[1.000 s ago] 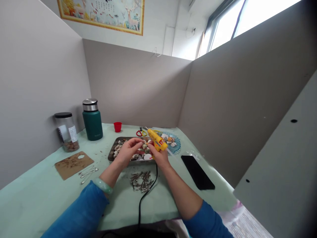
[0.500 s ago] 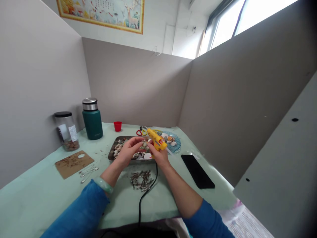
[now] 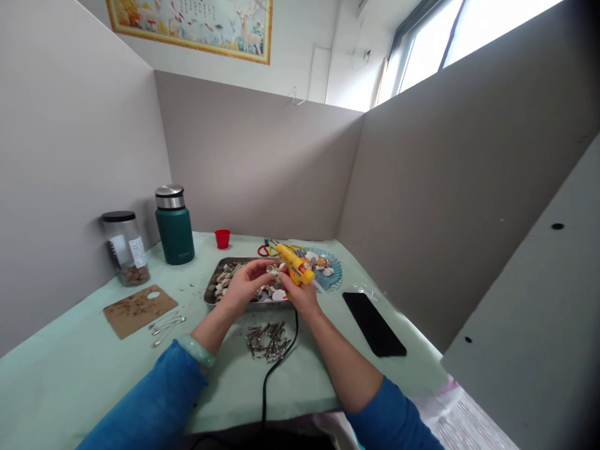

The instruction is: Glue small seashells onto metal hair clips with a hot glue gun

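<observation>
My right hand point(image 3: 302, 297) is closed around a yellow glue gun point(image 3: 295, 265), its nozzle aimed up and left, away from me. A pale, shell-like piece point(image 3: 272, 270) is pinched in the fingers of my left hand point(image 3: 242, 286); it is too small to make out fully. The fingertips of my right hand meet it as well. Both hands are above a metal tray point(image 3: 209, 290) of mixed seashells point(image 3: 225, 276), hiding part of it. Nearer to me lies a pile of small metal clips point(image 3: 268, 342), with the black cord point(image 3: 265, 390) running beside it.
A blue plate point(image 3: 335, 278) with shells and scissors point(image 3: 264, 250) lie behind the tray. A black slab point(image 3: 374, 324) is at right. On the left are a brown card point(image 3: 140, 310), large pins point(image 3: 167, 323), a jar point(image 3: 126, 250), a green flask point(image 3: 175, 234) and a red cup point(image 3: 222, 239).
The glue gun has shifted slightly left and tilted a little. The small piece has turned in my fingertips and shows a paler side. My arms stay in place.
</observation>
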The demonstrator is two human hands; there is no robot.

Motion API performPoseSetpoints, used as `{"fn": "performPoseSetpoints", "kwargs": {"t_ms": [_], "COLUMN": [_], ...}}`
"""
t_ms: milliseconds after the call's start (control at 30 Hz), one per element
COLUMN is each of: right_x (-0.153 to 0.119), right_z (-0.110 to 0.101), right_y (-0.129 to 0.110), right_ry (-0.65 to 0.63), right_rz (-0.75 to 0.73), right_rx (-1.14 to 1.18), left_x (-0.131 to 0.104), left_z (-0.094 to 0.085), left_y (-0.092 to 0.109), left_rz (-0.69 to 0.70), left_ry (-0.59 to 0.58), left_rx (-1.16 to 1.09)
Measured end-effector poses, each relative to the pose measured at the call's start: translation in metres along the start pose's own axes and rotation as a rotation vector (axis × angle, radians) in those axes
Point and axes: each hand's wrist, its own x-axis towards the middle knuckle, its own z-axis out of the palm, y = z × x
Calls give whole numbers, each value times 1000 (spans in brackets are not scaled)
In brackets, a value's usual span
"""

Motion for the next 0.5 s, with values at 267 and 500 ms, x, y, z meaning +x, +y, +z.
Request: {"fn": "performPoseSetpoints", "kwargs": {"t_ms": [267, 500], "right_x": [3, 3], "right_z": [-2, -2], "right_y": [13, 13], "right_ry": [0, -24], "right_rz": [-38, -39], "right_rx": [-76, -52], "left_x": [1, 2], "left_z": [-1, 0], "left_y": [-5, -9], "left_rz": [25, 15], "left_ry": [50, 129], "left_rx": [6, -80]}}
